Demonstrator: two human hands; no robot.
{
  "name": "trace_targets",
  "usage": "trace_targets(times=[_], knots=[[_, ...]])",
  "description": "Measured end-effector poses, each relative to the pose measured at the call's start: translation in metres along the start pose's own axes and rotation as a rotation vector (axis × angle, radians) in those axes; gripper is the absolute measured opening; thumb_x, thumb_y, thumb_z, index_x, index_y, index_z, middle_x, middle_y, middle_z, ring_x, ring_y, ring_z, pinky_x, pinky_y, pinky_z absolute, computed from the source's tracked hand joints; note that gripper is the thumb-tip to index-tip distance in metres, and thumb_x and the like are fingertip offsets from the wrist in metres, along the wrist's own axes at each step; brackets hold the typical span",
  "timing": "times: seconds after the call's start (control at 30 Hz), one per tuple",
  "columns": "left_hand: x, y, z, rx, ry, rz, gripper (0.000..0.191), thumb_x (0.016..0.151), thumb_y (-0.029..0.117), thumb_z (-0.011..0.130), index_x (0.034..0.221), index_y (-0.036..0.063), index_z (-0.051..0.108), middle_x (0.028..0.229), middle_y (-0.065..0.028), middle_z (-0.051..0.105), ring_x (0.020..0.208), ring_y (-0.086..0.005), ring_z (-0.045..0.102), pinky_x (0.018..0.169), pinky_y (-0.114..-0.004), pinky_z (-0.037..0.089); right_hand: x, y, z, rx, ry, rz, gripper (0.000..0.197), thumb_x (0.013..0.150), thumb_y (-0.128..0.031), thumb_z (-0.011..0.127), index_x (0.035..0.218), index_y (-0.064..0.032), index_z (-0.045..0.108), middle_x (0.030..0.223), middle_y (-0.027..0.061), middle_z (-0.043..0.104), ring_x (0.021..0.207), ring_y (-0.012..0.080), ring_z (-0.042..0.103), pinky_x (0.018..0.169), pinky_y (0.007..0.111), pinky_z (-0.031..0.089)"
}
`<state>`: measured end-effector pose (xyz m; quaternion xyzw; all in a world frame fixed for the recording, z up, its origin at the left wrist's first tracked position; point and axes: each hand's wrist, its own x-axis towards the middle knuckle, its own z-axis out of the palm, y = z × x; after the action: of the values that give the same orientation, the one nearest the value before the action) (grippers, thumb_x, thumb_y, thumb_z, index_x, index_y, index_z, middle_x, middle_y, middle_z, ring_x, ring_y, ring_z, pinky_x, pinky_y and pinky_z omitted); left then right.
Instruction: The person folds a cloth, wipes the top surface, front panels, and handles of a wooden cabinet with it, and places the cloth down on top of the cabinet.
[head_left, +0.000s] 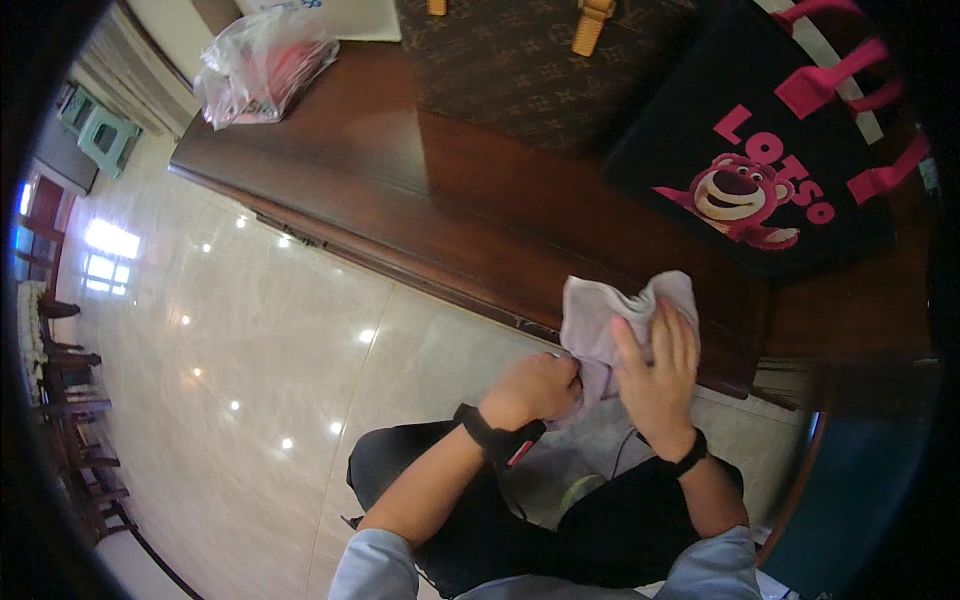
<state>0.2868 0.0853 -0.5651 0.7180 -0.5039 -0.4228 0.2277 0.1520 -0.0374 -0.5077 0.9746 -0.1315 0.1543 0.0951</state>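
Note:
A pale pinkish cloth (596, 315) lies over the near edge of a dark wooden bench or table (495, 217), with part of it hanging over the side. My left hand (541, 386) is curled around a lower part of the cloth, just off the wood's edge. My right hand (660, 375) rests on the cloth with fingers extended, its palm towards the cloth; it grips nothing that I can see. Both wrists bear black bands.
A black bag with pink handles (675, 135) stands at the right on the wood. Behind are a brown monogrammed bag (510, 75) and, further left, a clear plastic bag (262, 67) with reddish contents. Green plastic stools (109, 139) and dark wooden chairs (79, 405) are at far left.

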Motion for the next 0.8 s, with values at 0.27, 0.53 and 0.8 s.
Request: trace_targets(times=[0.27,0.53,0.8], knots=[[0.029,0.029,0.030,-0.287,-0.020,0.181,0.020,0.087,0.015,0.056,0.102,0.0035,0.063,0.092,-0.0213,0.067,0.089,-0.0405,0.062,0.080,-0.045,0.048,-0.126,0.077,-0.001,-0.191,0.028,0.357,0.072,0.084,-0.001,0.065,0.143,-0.0304,0.034,0.134,0.0203,0.038,0.127,0.0405,0.039,0.105,0.057,0.032],[0.034,0.052,0.049,-0.334,0.060,0.075,0.019,0.090,0.014,0.057,0.104,0.0027,0.064,0.094,-0.0191,0.066,0.085,-0.0374,0.063,0.077,-0.041,0.050,-0.114,0.073,-0.001,-0.081,0.043,0.352,0.071,0.083,-0.004,0.065,0.143,-0.0305,0.037,0.131,0.0196,0.041,0.128,0.0401,0.039,0.105,0.058,0.031],[-0.024,0.066,0.025,-0.402,0.218,-0.096,0.019,0.094,0.017,0.056,0.102,0.0015,0.064,0.088,-0.0142,0.068,0.079,-0.0206,0.064,0.074,-0.032,0.051,-0.074,0.032,-0.005,0.183,0.086,0.377,0.051,0.088,-0.012,0.054,0.139,-0.0123,0.049,0.144,0.0251,0.038,0.136,0.0415,0.033,0.109,0.058,0.022]])
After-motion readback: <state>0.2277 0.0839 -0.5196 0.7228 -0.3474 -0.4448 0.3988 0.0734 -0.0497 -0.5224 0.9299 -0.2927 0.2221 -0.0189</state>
